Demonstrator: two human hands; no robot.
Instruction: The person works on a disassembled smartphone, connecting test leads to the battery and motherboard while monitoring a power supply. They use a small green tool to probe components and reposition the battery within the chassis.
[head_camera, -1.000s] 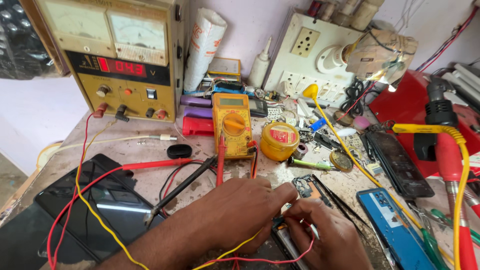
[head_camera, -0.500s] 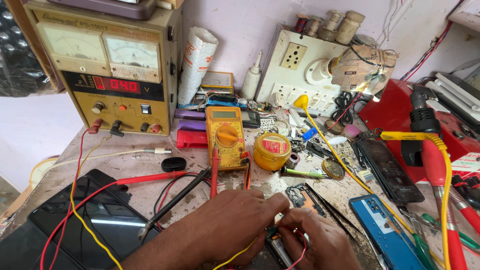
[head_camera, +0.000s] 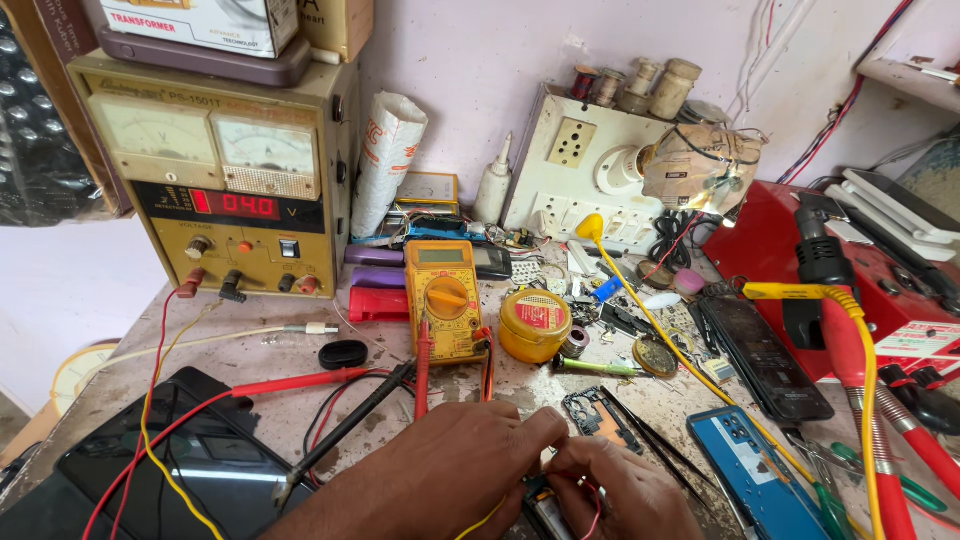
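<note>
Pinching thin red and yellow wires, left hand (head_camera: 455, 465) and right hand (head_camera: 610, 490) press onto a small part at bottom centre; probing looks underway, multimeter (head_camera: 445, 298) idle.

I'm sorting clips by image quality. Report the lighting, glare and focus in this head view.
Head view: soft, even daylight, shadows faint; glare streak on the dark tablet screen; wide-angle bending at the edges; bench clutter sharp; left hand and right hand cropped at the bottom edge, hiding the small part they pinch.
</note>
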